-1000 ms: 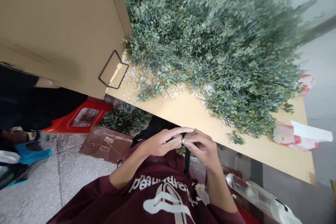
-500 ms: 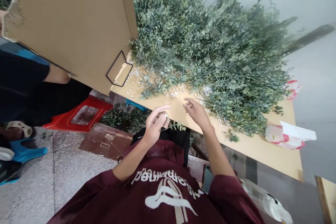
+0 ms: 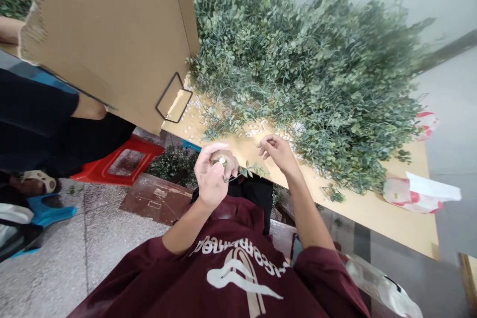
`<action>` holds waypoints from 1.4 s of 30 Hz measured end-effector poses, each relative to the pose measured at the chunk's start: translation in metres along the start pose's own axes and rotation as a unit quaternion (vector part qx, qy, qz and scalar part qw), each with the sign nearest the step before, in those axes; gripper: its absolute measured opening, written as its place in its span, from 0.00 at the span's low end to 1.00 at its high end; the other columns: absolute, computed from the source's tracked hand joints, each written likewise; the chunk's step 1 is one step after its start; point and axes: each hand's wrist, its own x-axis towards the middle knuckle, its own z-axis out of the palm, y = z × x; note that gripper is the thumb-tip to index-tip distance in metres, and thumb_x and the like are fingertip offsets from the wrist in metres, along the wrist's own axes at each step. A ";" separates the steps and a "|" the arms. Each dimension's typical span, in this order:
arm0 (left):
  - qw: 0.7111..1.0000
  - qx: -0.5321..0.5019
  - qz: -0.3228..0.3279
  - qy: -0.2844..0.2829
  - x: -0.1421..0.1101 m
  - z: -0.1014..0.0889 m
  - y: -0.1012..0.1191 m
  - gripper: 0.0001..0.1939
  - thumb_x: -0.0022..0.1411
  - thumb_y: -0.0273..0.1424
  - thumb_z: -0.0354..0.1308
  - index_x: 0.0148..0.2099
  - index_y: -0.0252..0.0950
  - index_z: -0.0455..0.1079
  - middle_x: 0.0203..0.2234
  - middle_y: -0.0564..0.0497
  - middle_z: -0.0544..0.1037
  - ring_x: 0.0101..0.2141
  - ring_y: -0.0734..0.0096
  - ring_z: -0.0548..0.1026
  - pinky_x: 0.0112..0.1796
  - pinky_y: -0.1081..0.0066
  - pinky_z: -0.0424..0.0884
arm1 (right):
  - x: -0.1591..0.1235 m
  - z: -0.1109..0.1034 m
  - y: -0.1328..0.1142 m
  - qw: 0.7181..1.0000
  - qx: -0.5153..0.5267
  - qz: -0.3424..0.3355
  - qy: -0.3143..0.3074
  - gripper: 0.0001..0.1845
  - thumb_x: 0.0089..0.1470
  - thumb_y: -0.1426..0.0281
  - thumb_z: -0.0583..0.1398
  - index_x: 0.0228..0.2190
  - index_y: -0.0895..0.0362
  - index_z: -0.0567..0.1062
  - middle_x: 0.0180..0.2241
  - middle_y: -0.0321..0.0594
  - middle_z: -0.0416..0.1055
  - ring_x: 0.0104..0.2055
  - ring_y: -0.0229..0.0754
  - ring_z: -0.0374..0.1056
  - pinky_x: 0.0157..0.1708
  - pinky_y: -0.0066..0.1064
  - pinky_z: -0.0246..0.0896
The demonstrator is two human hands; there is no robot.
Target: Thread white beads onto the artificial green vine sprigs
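Left hand (image 3: 212, 174) grips a leafy sprig (image 3: 250, 170) and white bit (image 3: 222, 160), whether joined is unclear, by the tabletop's front edge (image 3: 372, 218); right hand (image 3: 278, 153) is half-curled, contents unclear. Loose bits (image 3: 256, 127) and a big greenery heap (image 3: 316, 69) remain beyond.

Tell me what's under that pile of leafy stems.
The pile rests on the tabletop, with white bits scattered by its near edge; it covers whatever lies deeper underneath.
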 end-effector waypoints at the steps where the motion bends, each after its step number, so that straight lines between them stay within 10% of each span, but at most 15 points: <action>1: 1.000 0.014 -0.003 -0.002 0.000 -0.001 -0.005 0.12 0.63 0.37 0.58 0.47 0.39 0.70 0.16 0.60 0.59 0.17 0.79 0.57 0.22 0.77 0.64 | -0.014 0.001 -0.007 0.996 0.077 -0.013 -0.033 0.11 0.58 0.61 0.59 0.31 0.55 0.72 0.37 0.43 0.74 0.29 0.40 0.70 0.26 0.31 0.65; 8: 0.964 0.259 -0.045 0.050 -0.024 0.002 -0.074 0.17 0.64 0.42 0.57 0.50 0.42 0.62 0.31 0.55 0.63 0.31 0.75 0.67 0.36 0.74 0.68 | -0.074 0.021 -0.029 0.968 0.228 -0.106 -0.006 0.11 0.55 0.60 0.64 0.30 0.54 0.76 0.47 0.45 0.71 0.31 0.39 0.70 0.29 0.33 0.67; 15: 0.879 0.472 0.006 0.067 -0.021 0.018 -0.140 0.21 0.72 0.42 0.39 0.61 0.38 0.52 0.55 0.39 0.58 0.57 0.61 0.60 0.56 0.59 0.59 | -0.043 0.049 0.007 0.932 0.181 -0.072 0.307 0.12 0.58 0.59 0.60 0.32 0.56 0.72 0.32 0.38 0.71 0.36 0.40 0.67 0.40 0.31 0.64; 20: 0.823 0.559 0.098 -0.007 -0.010 0.017 -0.170 0.23 0.72 0.39 0.43 0.64 0.35 0.53 0.58 0.35 0.55 0.61 0.55 0.55 0.59 0.55 0.56 | -0.028 0.041 0.021 0.898 0.205 -0.048 0.387 0.14 0.57 0.58 0.59 0.32 0.57 0.71 0.29 0.36 0.67 0.31 0.37 0.63 0.34 0.27 0.61; 25: 0.821 0.532 0.163 -0.127 -0.020 0.016 -0.157 0.16 0.71 0.33 0.45 0.57 0.35 0.64 0.46 0.41 0.68 0.48 0.64 0.70 0.49 0.65 0.70 | -0.033 0.016 0.022 0.885 0.290 -0.030 0.363 0.17 0.56 0.55 0.59 0.29 0.57 0.71 0.22 0.30 0.58 0.23 0.34 0.56 0.25 0.26 0.58; 30: 0.789 0.512 0.024 -0.337 -0.016 0.020 -0.132 0.16 0.71 0.29 0.44 0.58 0.36 0.64 0.48 0.42 0.73 0.50 0.64 0.71 0.52 0.64 0.69 | -0.047 -0.009 0.022 0.859 0.413 -0.023 0.302 0.17 0.55 0.55 0.61 0.27 0.54 0.67 0.20 0.28 0.55 0.20 0.33 0.53 0.21 0.24 0.55; 42: 0.814 0.493 -0.127 -0.280 -0.021 0.019 -0.130 0.18 0.69 0.28 0.47 0.60 0.37 0.64 0.45 0.45 0.77 0.44 0.68 0.77 0.47 0.68 0.73 | -0.063 -0.027 0.029 0.807 0.532 -0.002 0.256 0.15 0.55 0.59 0.61 0.27 0.53 0.63 0.23 0.29 0.55 0.22 0.34 0.57 0.23 0.26 0.57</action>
